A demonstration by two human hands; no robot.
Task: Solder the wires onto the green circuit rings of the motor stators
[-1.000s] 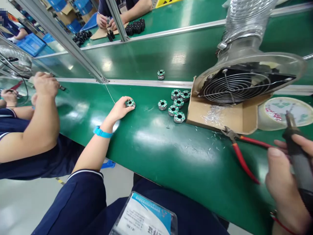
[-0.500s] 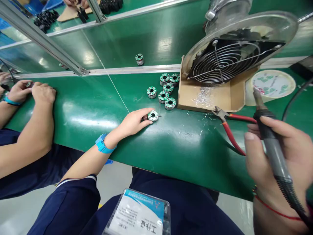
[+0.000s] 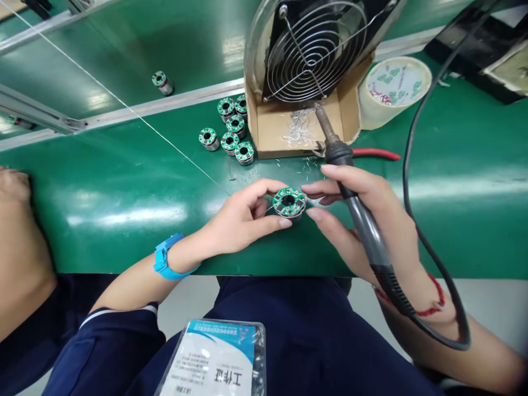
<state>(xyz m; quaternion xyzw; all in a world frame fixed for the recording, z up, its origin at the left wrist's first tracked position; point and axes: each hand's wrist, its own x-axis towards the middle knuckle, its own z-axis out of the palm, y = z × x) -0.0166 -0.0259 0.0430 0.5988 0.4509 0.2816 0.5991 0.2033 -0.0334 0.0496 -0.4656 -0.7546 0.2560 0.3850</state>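
- Left hand (image 3: 235, 223), frame centre: pinching a round circuit-board part (image 3: 290, 210).
- Right hand (image 3: 392, 225), right of centre: grasping a soldering iron (image 3: 366, 234) (tip pointing toward the frame's top).

Green circuit board (image 3: 299, 202) against a green workbench (image 3: 124, 187)

We see white and black details patterning the circuit board's green ring. The soldering iron (image 3: 369, 231) is black and dark grey. Concentric silver rings, crossed by straight bars, cover the black fan (image 3: 308, 65); the cardboard box (image 3: 270, 149) is tan. We note a red plier handle (image 3: 377, 154), a blue wristband (image 3: 165, 258), a red bracelet (image 3: 440, 292), a navy sleeve (image 3: 111, 349) edged in white, and green print on the pale roll (image 3: 390, 88).
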